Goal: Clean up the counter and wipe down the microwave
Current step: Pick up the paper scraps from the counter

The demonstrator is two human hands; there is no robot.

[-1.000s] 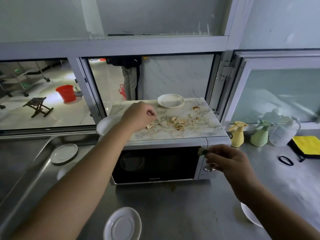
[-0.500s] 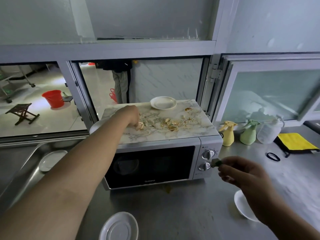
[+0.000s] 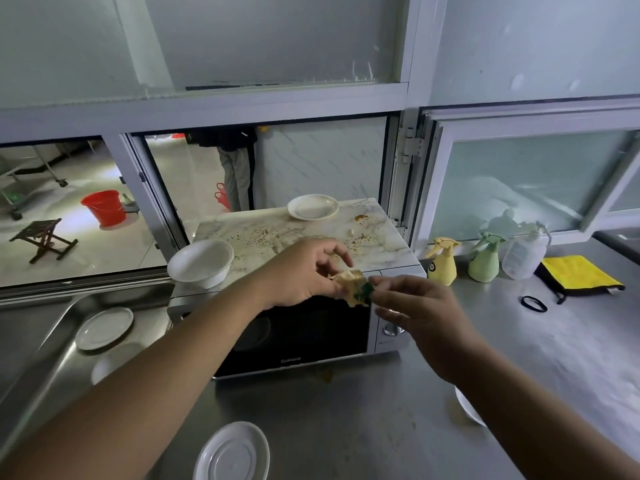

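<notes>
Now food scraps [image 3: 349, 284] between both hands' fingers [image 3: 382, 284].

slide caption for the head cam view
Both hands, left hand and right hand, pinch food scraps before the crumb-strewn microwave.

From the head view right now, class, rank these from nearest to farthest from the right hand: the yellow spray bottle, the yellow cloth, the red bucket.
Measured from the right hand:
1. Yellow spray bottle, just beyond the hand, beside the microwave's right side.
2. Yellow cloth, farther right on the steel counter.
3. Red bucket, far left, on the floor beyond the window.
</notes>
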